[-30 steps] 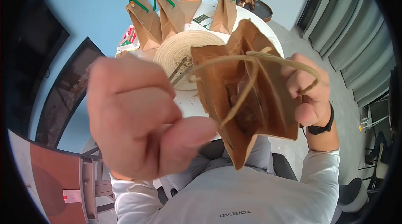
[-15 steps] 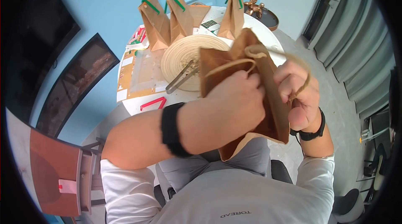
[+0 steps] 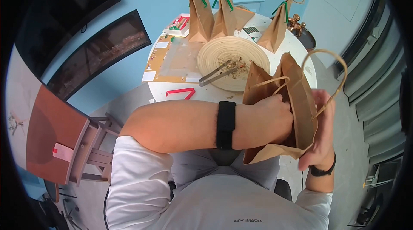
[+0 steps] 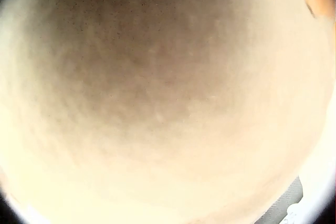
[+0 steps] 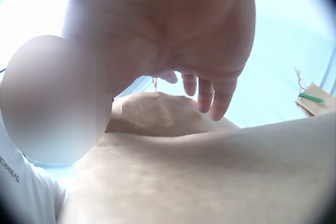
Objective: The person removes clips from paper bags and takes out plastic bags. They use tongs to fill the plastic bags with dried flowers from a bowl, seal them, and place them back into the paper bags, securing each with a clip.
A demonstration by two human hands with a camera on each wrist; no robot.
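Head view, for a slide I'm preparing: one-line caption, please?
Left hand inside an open paper bag, right hand against its outer side, tongs resting on a round plate beyond.

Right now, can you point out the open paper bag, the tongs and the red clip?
Open paper bag (image 3: 302, 94), head view: right side.
Tongs (image 3: 216, 77), head view: nearer arm.
Red clip (image 3: 180, 90), head view: longer arm.

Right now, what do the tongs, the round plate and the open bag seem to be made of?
The tongs look like metal: grey, with dull shine. The round plate could be bamboo or woven fibre: pale, matt, finely ringed. The open bag looks like paper: brown, matt, creased.
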